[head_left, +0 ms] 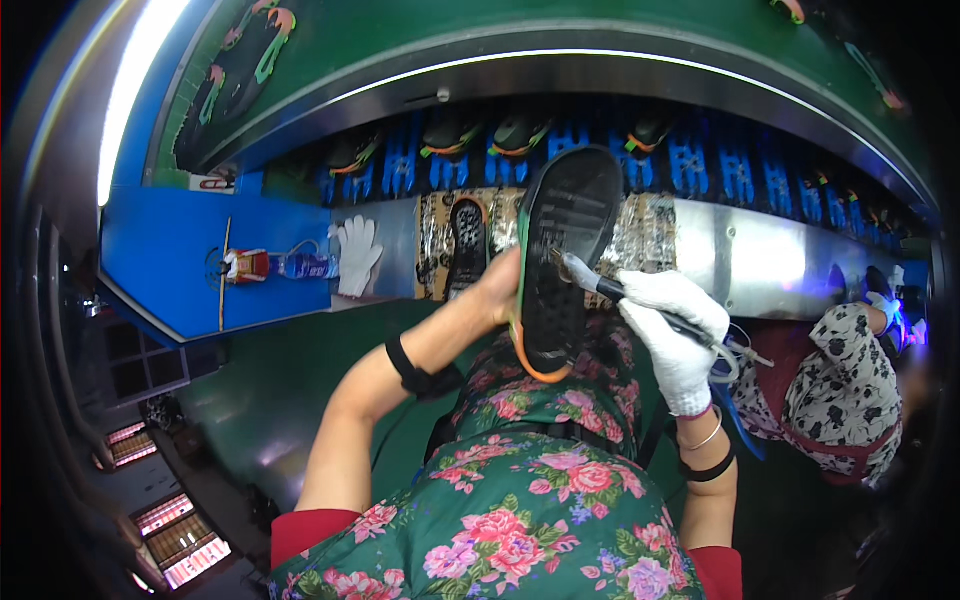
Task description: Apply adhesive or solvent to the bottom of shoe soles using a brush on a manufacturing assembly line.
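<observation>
In front of my body, my left hand (498, 288), bare, grips the left edge of a large black shoe sole (572, 215). The sole stands tilted lengthwise, its hollow inner side towards me, and its rim runs from green to orange at the heel. My right hand (675, 325), in a white knit glove, is closed round the dark handle of a brush (590, 277). The brush tip touches or nearly touches the inner face of the sole, and a thin hose trails from the handle's end. A second black sole (468, 238) lies on the taped, stained cardboard (508, 215) to the left.
A spare white glove (357, 256), a plastic bottle (305, 266) and a thin stick (225, 275) lie to the left, partly on a blue tabletop (150, 250). Behind the bench runs a line of blue racks (690, 165) carrying shoes. A co-worker in patterned clothing (850, 390) sits at right.
</observation>
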Tool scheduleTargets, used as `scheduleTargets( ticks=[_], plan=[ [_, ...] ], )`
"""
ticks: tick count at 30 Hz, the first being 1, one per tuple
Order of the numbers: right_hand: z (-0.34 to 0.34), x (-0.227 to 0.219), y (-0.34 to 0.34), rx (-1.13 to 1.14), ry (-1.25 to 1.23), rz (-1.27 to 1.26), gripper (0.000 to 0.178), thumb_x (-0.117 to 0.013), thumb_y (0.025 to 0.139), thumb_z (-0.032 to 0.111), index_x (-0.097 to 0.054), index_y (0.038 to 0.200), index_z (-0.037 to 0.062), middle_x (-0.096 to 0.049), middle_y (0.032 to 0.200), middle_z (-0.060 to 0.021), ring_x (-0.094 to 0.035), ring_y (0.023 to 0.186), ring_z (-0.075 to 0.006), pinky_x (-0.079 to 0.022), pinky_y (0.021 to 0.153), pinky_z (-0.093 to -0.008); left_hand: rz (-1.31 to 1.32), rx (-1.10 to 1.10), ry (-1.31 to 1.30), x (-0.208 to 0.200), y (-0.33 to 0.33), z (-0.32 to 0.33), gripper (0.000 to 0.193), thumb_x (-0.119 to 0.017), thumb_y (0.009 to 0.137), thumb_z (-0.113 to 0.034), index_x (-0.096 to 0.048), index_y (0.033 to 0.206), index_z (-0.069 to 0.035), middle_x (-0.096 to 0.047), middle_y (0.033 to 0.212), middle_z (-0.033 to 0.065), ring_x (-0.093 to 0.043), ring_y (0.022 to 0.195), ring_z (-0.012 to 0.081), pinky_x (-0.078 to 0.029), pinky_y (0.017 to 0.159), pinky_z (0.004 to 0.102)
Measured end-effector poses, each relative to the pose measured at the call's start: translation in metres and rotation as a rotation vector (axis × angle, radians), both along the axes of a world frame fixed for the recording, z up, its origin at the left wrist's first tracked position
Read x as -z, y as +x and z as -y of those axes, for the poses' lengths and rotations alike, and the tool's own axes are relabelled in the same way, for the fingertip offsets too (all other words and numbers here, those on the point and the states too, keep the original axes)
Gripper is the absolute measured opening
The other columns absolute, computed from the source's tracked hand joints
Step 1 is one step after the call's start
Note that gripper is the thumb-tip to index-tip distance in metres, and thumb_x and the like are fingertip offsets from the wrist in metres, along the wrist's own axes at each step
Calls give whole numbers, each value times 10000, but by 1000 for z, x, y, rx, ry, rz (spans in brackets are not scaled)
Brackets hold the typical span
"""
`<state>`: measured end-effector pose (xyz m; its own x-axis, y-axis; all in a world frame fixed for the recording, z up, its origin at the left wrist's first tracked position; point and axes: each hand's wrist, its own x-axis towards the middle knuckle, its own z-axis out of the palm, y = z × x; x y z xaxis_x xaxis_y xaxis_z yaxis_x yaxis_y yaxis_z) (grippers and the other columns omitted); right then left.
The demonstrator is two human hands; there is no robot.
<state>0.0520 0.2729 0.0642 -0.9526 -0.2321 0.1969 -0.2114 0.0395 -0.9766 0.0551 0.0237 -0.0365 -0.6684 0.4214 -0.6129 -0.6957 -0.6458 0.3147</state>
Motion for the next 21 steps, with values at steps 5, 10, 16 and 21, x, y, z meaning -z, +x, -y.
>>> scheduleTargets(
  ticks=[5,10,16,21],
  plan=[
    [0,1,-4,-71,254,-321,227,-802,779,0,-786,992,78,-769,959,-108,-721,817,-261,-568,746,-362,-250,46,-91,-6,27,-29,457,-419,1115,-286,-497,1477,-19,-538,1493,173,-555,1343,299,-437,1161,483],
    [-3,-1,11,-161,250,-404,266,-804,775,17,-789,1036,65,-772,1023,-122,-718,840,-279,-567,755,-377,-97,-145,509,3,48,-8,474,-478,1099,-296,-481,1471,-3,-551,1436,265,-633,1220,434,-590,1007,537],
    [-1,-7,18,24,136,-366,245,-835,752,1,-794,990,46,-779,960,-122,-726,801,-260,-574,721,-352,-38,-286,777,-50,43,-25,771,-471,1010,-588,-426,1541,-31,-512,1487,281,-577,1281,491,-457,1101,653],
    [-3,-33,12,51,223,-484,284,-834,729,-5,-798,1004,58,-782,976,-119,-731,812,-261,-575,722,-352,-82,-281,355,-33,49,-37,713,-537,908,-460,-533,1467,-17,-612,1403,248,-653,1227,392,-513,1080,546]
  ],
)
